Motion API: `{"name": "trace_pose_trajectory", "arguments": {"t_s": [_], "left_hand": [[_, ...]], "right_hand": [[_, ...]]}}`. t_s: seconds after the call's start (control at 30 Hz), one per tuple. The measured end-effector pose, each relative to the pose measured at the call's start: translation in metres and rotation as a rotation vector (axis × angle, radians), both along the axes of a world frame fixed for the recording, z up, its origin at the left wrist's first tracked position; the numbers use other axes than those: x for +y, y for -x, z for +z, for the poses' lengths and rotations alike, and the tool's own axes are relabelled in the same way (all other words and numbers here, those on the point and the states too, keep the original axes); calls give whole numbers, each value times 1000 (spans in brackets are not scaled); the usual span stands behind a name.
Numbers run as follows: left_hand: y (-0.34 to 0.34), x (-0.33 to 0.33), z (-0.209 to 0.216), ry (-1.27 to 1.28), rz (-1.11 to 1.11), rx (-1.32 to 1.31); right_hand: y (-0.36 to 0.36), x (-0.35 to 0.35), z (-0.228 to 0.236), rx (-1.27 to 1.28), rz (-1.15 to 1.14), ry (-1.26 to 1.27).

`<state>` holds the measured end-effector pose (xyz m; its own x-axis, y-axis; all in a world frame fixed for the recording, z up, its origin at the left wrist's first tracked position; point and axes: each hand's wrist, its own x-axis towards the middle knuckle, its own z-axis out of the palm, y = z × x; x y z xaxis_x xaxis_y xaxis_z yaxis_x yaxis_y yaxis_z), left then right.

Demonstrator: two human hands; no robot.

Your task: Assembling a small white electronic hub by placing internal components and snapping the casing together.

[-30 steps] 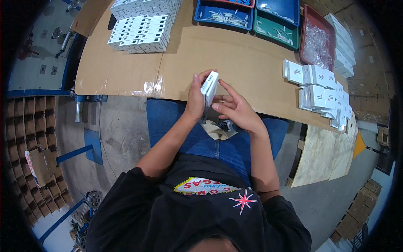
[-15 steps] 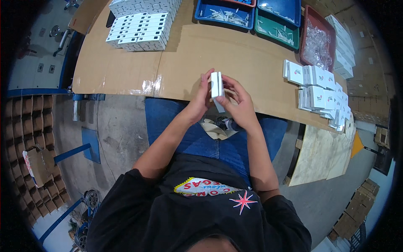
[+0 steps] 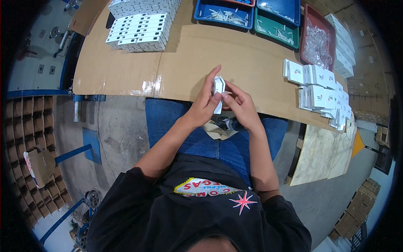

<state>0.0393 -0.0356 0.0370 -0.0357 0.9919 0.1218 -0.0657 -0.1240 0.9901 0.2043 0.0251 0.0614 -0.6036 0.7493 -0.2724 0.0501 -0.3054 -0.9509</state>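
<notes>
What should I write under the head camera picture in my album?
Left hand and right hand hold a small white box at a brown table, coloured trays beyond.

One left hand (image 3: pixel 203 105) and one right hand (image 3: pixel 242 108) are holding one small white box (image 3: pixel 218 85). One cardboard-covered table (image 3: pixel 121 75) is bearing two blue trays (image 3: pixel 223 26), one green tray (image 3: pixel 270 39) and two red trays (image 3: pixel 310 12).
</notes>
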Motion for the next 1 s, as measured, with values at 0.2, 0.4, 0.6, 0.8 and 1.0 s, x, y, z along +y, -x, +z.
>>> {"name": "trace_pose_trajectory", "arguments": {"t_s": [0.2,0.4,0.6,0.8,1.0], "left_hand": [[-1,5,0,-267,113,395],[2,6,-6,-256,192,427],[3,5,-12,-159,232,203],[5,6,-10,-195,245,229],[8,5,-5,-205,268,279]], "right_hand": [[0,4,8,-36,-35,38],[1,3,11,-64,73,23],[4,-4,13,142,164,284],[4,-3,11,80,168,228],[9,-4,9,97,155,231]]}}
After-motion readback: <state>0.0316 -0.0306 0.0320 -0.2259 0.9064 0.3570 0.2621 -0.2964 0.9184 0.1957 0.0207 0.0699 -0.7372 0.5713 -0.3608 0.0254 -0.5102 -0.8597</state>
